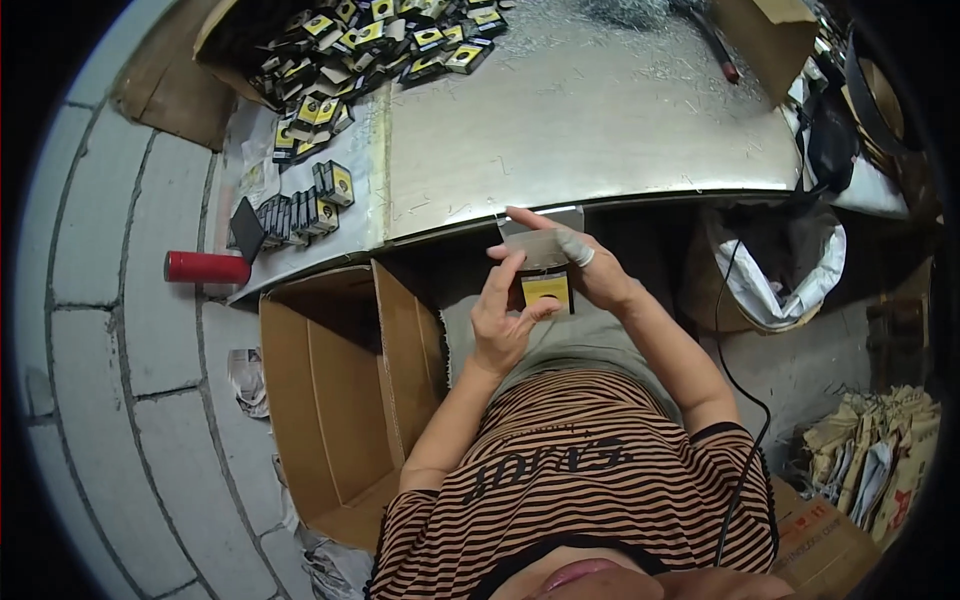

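My left hand (pixel 498 322) is closed on a small yellow and black box (pixel 545 289), its thumb across the yellow face. Just above the box, a pale translucent piece (pixel 538 247) spans the space between both hands. My right hand (pixel 600 278) holds this piece at its right end; a white wrap covers one finger, and another finger reaches over the top. Behind the fingers, a shiny metal lip (pixel 570 216) juts from the table edge. What lies inside the box is hidden.
Loose thin metal pieces lie scattered on the metal tabletop (pixel 600 130). Several small boxes (pixel 330 50) are heaped at the far left, near a neat row (pixel 300 212) and a red cylinder (pixel 207 267). An open carton (pixel 330 400) stands left; a lined bin (pixel 790 300) stands right.
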`<action>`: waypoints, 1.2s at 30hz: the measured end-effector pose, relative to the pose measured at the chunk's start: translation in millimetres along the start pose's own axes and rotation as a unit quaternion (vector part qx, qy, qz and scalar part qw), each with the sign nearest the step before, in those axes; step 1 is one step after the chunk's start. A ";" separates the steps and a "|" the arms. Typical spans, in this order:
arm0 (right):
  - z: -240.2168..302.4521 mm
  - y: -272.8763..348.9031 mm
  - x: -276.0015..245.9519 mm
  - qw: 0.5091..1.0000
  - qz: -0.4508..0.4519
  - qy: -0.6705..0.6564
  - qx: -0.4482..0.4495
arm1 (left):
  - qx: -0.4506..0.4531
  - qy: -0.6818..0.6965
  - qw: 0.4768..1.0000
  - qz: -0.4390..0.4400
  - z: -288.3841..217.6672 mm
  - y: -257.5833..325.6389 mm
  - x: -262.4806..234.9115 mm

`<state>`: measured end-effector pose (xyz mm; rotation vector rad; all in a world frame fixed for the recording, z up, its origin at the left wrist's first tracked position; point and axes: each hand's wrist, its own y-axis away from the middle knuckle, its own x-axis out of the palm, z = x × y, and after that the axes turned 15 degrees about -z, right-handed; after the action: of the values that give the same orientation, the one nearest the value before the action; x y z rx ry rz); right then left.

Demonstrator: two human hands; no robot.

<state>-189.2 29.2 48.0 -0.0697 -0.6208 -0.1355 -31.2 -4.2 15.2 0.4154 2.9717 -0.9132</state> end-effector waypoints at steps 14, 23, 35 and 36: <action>-6.4 10.4 2.7 0.951 -0.180 0.247 -0.038 | -0.122 0.011 0.992 -0.019 3.4 -9.2 -5.3; 2.8 -4.8 2.9 0.941 -0.089 0.317 -0.071 | -0.176 0.099 0.979 -0.018 -5.1 -31.6 -11.9; 23.4 -281.0 -85.0 0.617 -0.256 0.670 -0.323 | -0.021 -0.635 0.772 0.031 124.6 -249.8 -157.0; 34.7 -298.1 -111.0 0.575 -0.264 0.711 -0.307 | -0.032 -0.600 0.796 0.065 127.8 -251.6 -158.0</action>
<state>-342.4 -250.2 18.6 -0.4035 1.1229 -0.8958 48.4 -314.3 60.6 -0.0192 1.7518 -0.6537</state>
